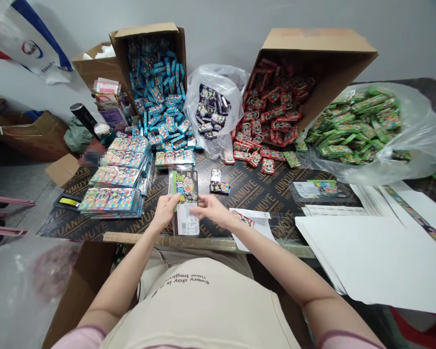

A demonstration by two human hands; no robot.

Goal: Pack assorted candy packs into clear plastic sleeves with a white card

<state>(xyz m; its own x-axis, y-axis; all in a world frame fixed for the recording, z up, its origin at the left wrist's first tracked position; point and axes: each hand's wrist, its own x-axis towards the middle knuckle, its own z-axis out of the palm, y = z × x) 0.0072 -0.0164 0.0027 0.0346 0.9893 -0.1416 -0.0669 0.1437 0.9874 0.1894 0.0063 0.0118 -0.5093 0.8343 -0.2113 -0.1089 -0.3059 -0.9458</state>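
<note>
Between my two hands is a printed card [187, 220], black and colourful at its far half and white with a barcode at its near half, apparently in a clear plastic sleeve. My left hand [165, 211] pinches its left edge, thumb on top. At the right edge, my right hand [213, 211] is closed on the same card, with the thumb over the white part. Small purple-black boxes [220, 187] lie on the table just beyond my right hand. Nearer my right forearm, a red box [244, 218] rests on a white folded sheet [257, 231].
Stacked wrapped packs [112, 199] stand at left. Behind are cartons spilling blue boxes [163, 111] and red boxes [272, 114], a bag of purple boxes [213, 109], and a bag of green boxes [359, 123]. White sheets [363, 252] overhang the table's right front edge.
</note>
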